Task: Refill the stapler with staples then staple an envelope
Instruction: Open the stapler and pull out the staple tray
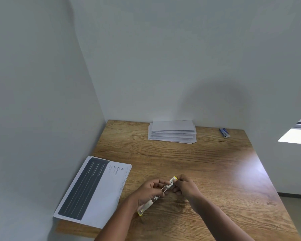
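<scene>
The stapler [157,197] lies opened out flat, low over the desk [215,171], its long axis running from near-left to far-right. The left hand [150,190] grips its middle; the right hand [183,186] pinches the far end. The staple box [224,133] sits well beyond the right hand, the envelopes [172,132] far ahead.

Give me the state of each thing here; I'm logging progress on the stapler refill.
stapler: swung open, held over the table in both hands
left hand: grips the stapler
right hand: pinches its far end
envelopes: stacked, untouched
staple box: lying by the wall
printed sheets: stacked flat
</scene>
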